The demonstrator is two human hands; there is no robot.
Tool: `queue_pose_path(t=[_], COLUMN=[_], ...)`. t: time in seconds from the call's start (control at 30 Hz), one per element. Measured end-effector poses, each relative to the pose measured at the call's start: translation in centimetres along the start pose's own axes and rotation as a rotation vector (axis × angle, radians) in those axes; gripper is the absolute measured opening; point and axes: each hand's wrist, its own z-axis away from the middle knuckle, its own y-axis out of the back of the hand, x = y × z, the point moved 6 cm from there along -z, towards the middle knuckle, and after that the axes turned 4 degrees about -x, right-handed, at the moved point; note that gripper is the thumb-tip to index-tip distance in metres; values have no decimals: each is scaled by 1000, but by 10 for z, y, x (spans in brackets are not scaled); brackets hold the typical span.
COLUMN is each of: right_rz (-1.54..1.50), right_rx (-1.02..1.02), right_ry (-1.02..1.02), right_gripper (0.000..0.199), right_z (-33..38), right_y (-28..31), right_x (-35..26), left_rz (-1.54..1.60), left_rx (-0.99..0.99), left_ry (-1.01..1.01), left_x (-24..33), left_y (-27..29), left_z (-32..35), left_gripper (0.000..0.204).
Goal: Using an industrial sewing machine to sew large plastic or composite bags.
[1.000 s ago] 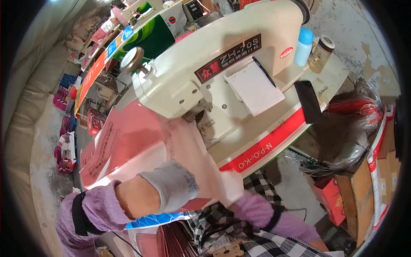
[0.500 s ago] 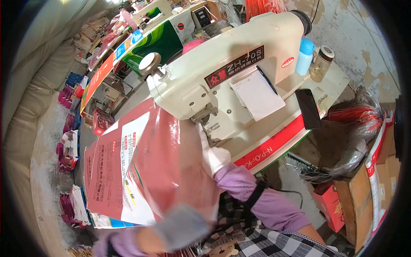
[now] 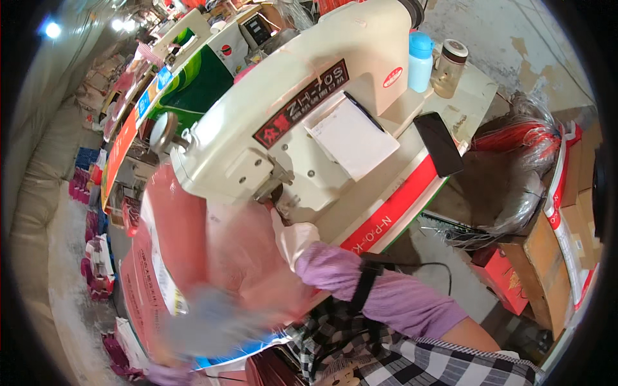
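A large cream sewing machine (image 3: 290, 96) stands across the middle, its needle area low on the near side. Below its head lies a glossy red plastic sack (image 3: 257, 248), smeared by motion, on a dark red printed sack (image 3: 142, 276). My right hand (image 3: 296, 243), in a white glove, grips the sack's right edge beside the needle area, one finger pointing up toward it; the other fingers are mostly hidden. Over the near left part of the sack is my left hand (image 3: 209, 325), in a grey glove. Blur hides its fingers.
On the machine bed lie a white notepad (image 3: 354, 138) with a pen and a black phone (image 3: 438, 144). Behind them stand a light-blue bottle (image 3: 420, 63) and a clear jar (image 3: 449, 69). Cardboard (image 3: 531, 270) and a red box (image 3: 499, 276) sit at right; bundled sacks (image 3: 100, 257) line the left.
The whole view has shifted, placing the machine further left. My left hand has swept left over the sack, which now bulges and covers most of the white printed panel. My right hand stays by the needle area.
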Motion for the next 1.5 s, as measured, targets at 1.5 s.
queue_pose_path(t=[1.5], right_rz=[-774], right_rx=[-91], right_ry=[1122], right_gripper=[20], right_z=[138], right_y=[1], right_x=[-168], left_rz=[2411], left_rx=[1918], left_ry=[469], left_x=[-323], left_y=[-460], left_z=[228], left_gripper=[49])
